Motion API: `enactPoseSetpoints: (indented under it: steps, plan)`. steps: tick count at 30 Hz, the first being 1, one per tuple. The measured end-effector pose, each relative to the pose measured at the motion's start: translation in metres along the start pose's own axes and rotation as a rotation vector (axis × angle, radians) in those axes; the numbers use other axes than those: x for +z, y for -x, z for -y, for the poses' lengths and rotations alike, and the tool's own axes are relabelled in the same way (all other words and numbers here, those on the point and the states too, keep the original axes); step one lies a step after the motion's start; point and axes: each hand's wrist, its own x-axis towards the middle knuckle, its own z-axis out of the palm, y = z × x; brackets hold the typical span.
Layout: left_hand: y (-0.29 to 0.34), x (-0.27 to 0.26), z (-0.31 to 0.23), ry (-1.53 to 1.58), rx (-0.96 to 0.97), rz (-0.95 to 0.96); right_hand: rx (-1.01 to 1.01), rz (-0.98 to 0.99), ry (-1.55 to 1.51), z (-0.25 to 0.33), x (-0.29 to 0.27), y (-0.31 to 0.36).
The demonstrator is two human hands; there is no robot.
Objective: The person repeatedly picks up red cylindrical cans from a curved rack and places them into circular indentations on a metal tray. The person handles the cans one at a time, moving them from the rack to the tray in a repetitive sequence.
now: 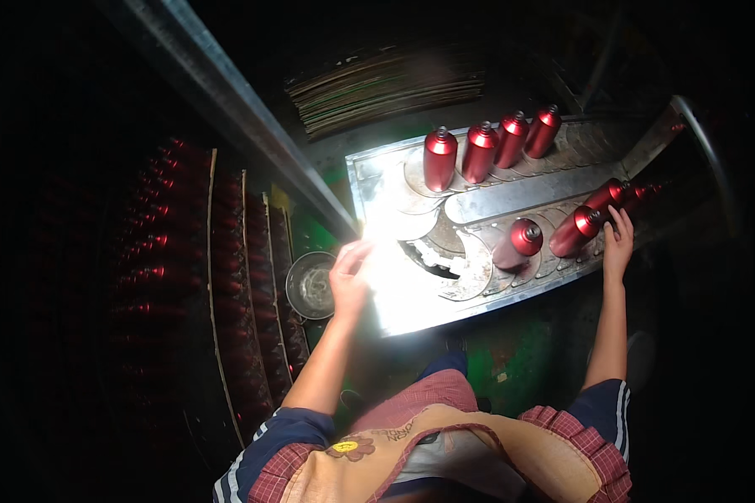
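Note:
My right hand (618,241) is at the near right side of a metal conveyor (512,197), fingers stretched out and apart. Its fingertips are right beside a shiny red metal bottle (574,233); I cannot tell whether they touch it. Left of that bottle a second red bottle (518,244) stands on the near lane, and another red bottle (606,196) is just behind the fingers. At the conveyor's left end, my left hand (351,272) has loosely bent, parted fingers at the edge of a strong white glare. No object shows in it, though the glare washes out its fingertips.
Several red bottles (479,152) line the conveyor's far lane. A round metal bowl (312,285) sits left of my left hand. Racks of red bottles (155,243) fill the dark left side. A metal post (252,117) slants down to the conveyor; flat sheets (386,88) are stacked behind.

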Motion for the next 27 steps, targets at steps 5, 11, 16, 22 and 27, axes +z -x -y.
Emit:
enactPoseSetpoints:
  steps: [5,11,16,22,27]
  plan:
    - [0.204,-0.262,-0.011,0.243,-0.53,-0.361,-0.324,0.115,-0.191,0.184,0.072,0.194]
    - [0.383,-0.56,-0.054,-0.081,-0.232,-0.977,-0.356,0.857,-0.619,0.447,0.226,0.427]
    - [0.46,-0.697,-0.08,-0.578,-0.195,-1.242,-0.809,1.435,-0.635,0.629,0.331,0.595]
    - [0.378,-0.75,-0.038,-0.913,-0.417,-0.827,-1.397,1.478,-0.449,0.789,0.475,0.77]
    - [0.349,-0.752,-0.001,-0.983,-0.322,-0.984,-1.43,1.467,-0.622,0.79,0.544,0.81]
